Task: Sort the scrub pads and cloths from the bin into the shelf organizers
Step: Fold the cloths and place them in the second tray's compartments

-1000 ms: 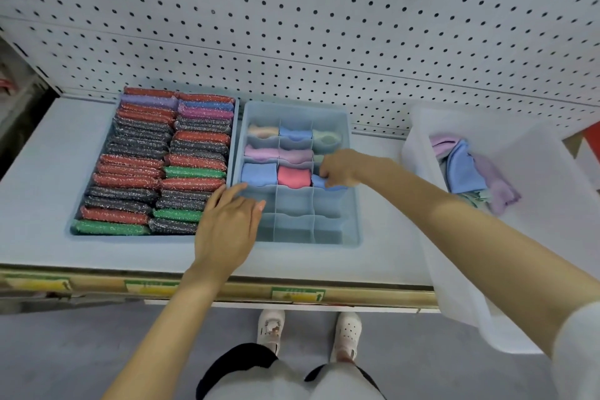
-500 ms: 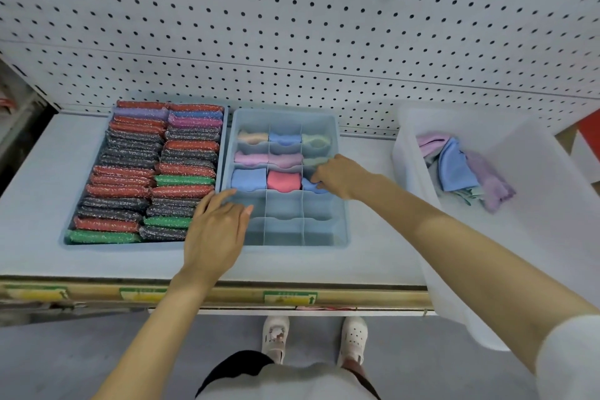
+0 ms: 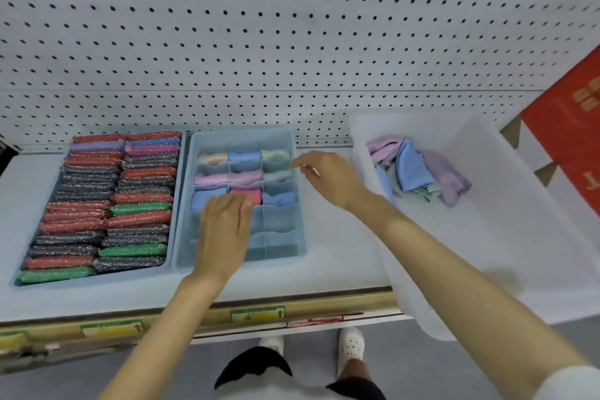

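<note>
your left hand (image 3: 224, 230) lies flat on the divided organizer (image 3: 302, 237), fingers straight and together, likely steadying it. your right hand (image 3: 328, 178) hovers beside its rim, fingers loosely curled, empty (binward next, i'd guess). the unsorted cloths (image 3: 418, 169) lie in the bin (image 3: 487, 237).

Single head view, looking forward and down, close over the shelf (image 3: 331, 269), pegboard (image 3: 292, 26) filling the top

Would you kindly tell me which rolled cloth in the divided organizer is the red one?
The red cloth sits in the organizer, middle column, third row from the back, between two blue cloths; every other cloth is pastel.
</note>
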A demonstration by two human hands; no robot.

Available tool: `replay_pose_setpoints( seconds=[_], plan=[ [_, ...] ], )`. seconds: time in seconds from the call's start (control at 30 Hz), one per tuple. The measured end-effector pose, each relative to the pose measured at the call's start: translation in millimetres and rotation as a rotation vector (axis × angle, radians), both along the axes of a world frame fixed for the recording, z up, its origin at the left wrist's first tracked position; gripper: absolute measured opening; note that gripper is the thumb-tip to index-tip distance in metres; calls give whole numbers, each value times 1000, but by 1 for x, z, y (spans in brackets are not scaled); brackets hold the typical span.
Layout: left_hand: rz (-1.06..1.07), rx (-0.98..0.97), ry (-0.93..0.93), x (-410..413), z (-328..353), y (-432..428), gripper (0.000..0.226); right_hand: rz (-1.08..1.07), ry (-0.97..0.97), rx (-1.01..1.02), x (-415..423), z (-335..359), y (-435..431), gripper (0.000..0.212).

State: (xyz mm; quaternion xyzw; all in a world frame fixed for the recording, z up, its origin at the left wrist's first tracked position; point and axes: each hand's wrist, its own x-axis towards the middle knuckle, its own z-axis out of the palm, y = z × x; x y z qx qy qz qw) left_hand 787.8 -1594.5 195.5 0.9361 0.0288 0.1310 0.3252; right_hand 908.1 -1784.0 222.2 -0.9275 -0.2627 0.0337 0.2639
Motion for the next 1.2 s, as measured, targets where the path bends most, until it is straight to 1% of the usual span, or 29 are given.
replay_pose_setpoints(
  seconds=[0.07, 0.1, 0.17, 0.2, 0.23, 0.3, 0.33, 0.4, 0.43, 0.47, 0.5, 0.53, 0.6, 0.63, 0.7, 0.77, 0.8, 0.83, 0.9, 0.97, 1.03, 1.1, 1.2],
  plan=[
    [-40, -205, -50, 19, 13, -50, 49, -144, 5, 331, -5, 14, -38, 24],
    [-66, -279, -57, 27, 20, -79, 48, -221, 26, 441, -6, 21, -60, 24],
    [-98, -387, 9, 39, 27, -135, 42, -382, 105, 550, -2, 21, -111, 25],
    [-100, -431, 73, 43, 30, -161, 39, -464, 140, 537, 3, 15, -138, 24],
    [-96, -472, 128, 47, 31, -182, 36, -525, 171, 472, 9, 7, -164, 23],
    [-79, -536, 154, 50, 30, -213, 33, -547, 304, 289, 16, -14, -202, 15],
    [-66, -543, 141, 49, 28, -223, 32, -522, 425, 264, 18, -25, -212, 10],
    [-30, -519, 120, 47, 23, -235, 35, -447, 690, 341, 18, -42, -217, 10],
    [-8, -508, 123, 46, 20, -239, 39, -407, 763, 399, 20, -46, -213, 9],
    [15, -498, 130, 45, 16, -241, 45, -365, 764, 445, 26, -53, -209, 7],
    [34, -486, 135, 44, 15, -243, 50, -313, 712, 444, 34, -56, -201, 6],
    [43, -472, 143, 43, 14, -244, 53, -275, 624, 394, 44, -60, -193, 13],
    [50, -413, 176, 42, 15, -244, 55, -219, 415, 193, 59, -62, -176, 33],
    [56, -387, 190, 41, 15, -244, 58, -210, 333, 93, 64, -62, -169, 35],
    [77, -357, 197, 40, 14, -244, 62, -159, 231, -78, 70, -58, -158, 24],
    [102, -345, 193, 41, 15, -245, 59, -141, 239, -171, 75, -50, -154, 12],
    [127, -342, 182, 40, 16, -246, 55, -150, 239, -182, 78, -49, -156, 12],
    [166, -348, 162, 40, 18, -246, 52, -169, 246, -170, 83, -49, -160, 16],
    [260, -381, 77, 42, 25, -248, 50, -205, 312, -38, 89, -43, -174, 27],
    [319, -436, -5, 48, 37, -254, 45, -185, 429, 239, 90, -27, -191, 34],
    [331, -530, -35, 62, 53, -259, 38, -119, 538, 488, 83, 5, -211, 42],
    [286, -638, -37, 79, 74, -262, 30, -57, 610, 632, 71, 42, -228, 41],
    [140, -763, 2, 97, 109, -270, 13, -16, 704, 881, 52, 91, -244, 36]
  ],
)
